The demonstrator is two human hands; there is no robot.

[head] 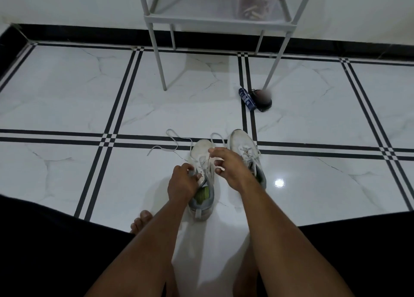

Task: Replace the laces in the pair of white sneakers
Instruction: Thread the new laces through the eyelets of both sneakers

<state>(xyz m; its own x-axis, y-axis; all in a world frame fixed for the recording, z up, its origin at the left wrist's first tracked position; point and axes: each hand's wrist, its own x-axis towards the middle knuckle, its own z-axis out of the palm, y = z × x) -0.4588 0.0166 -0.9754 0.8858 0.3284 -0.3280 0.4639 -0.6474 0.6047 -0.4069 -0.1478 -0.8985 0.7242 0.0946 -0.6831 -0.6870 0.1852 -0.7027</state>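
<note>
Unlacing the near sneaker, head view

The left hand (pixel 182 182) gripped the near sneaker (pixel 201 180) at six o'clock; the right hand (pixel 226 164) pinched its limp, light lace (pixel 172 141), trailing toward eleven. It looked best taken near an eyelet. The second sneaker (pixel 247 153) stood alongside.

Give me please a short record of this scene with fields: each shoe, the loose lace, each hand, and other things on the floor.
left shoe: on the floor, lace partly pulled out
right shoe: beside it, laced
loose lace: trails from the left shoe over the tiles
left hand: fingers curled at the left shoe's eyelets
right hand: over the left shoe; grip unclear
blue tube: lies by the rack leg
rack: holds a clear box
</note>
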